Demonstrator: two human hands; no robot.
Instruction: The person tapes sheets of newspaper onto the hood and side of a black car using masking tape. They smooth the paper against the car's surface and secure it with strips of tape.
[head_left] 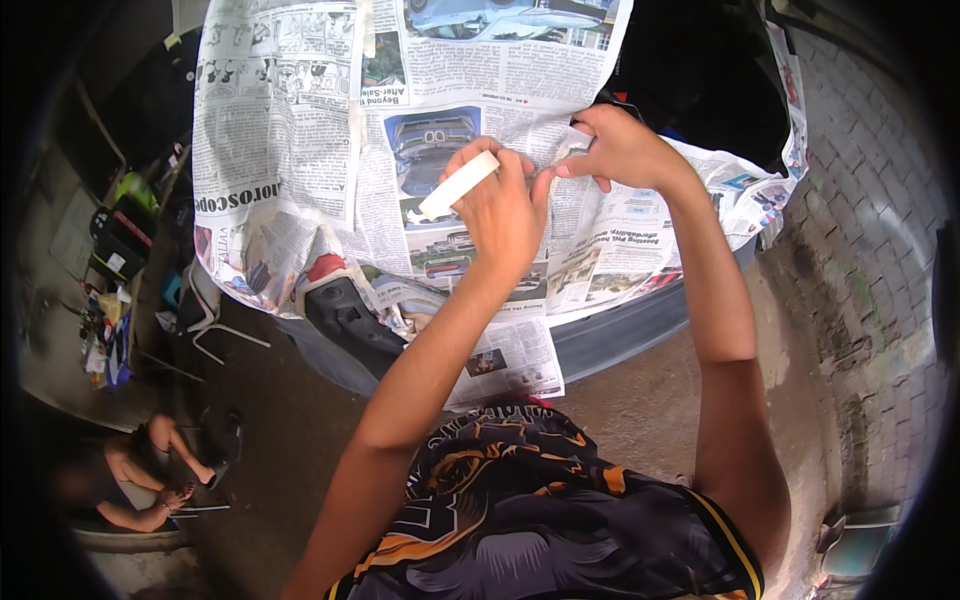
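Newspaper sheets (290, 140) cover the end of a vehicle in front of me. In my left hand (508, 215) is a roll of cream masking tape (460, 187), held on edge above the sheets. My right hand (628, 150) closes its thumb and fingers on the paper's edge beside a dark opening (700, 80). The two hands nearly meet, with the left fingertips next to the right thumb. Whether a strip of tape runs between them I cannot make out. Below the paper, a grey bumper (625, 345) shows, with a dark lamp recess (350, 318) at its left.
At lower left a person (140, 480) sits low, hands near their feet. A chair with pale metal legs (215, 330) and a pile of assorted items (108, 335) stand at left. A block wall (870, 200) runs along the right. A loose newspaper flap (515, 368) hangs over the bumper.
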